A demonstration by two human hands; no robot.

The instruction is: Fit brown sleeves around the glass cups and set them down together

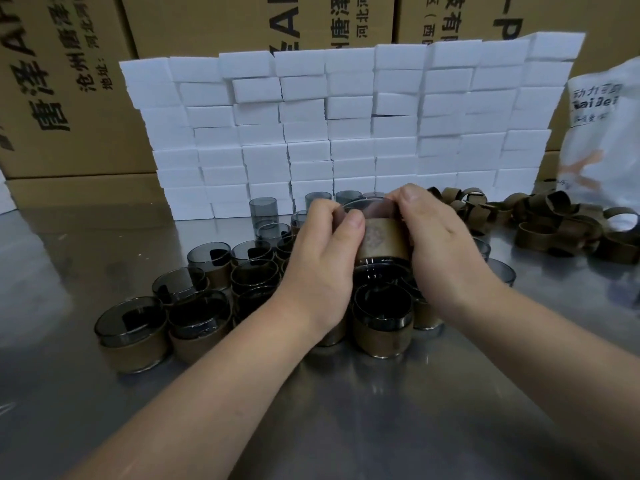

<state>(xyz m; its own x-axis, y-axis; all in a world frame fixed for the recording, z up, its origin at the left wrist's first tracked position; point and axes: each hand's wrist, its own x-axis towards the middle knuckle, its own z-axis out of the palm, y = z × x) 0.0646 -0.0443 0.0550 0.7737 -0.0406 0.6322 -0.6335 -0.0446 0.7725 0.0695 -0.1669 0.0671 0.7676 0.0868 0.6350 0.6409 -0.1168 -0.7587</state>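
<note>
Got my left hand point(325, 244) and right hand point(436, 237) both curled round one cup point(367, 211), held just above the sleeved cups point(382, 320) on the tabletop point(346, 410). Its sleeve point(381, 239) wraps the middle. The cup's axis runs 6 to 12, mouth tipped toward 12, base toward me. There's a pile of loose sleeves point(554, 226) at 2 o'clock, bare cups point(262, 209) at 11.

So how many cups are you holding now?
1: the glass cup, brown sleeve around it, gripped between the left hand and right hand above the sleeved cups. More may be hidden.
</note>
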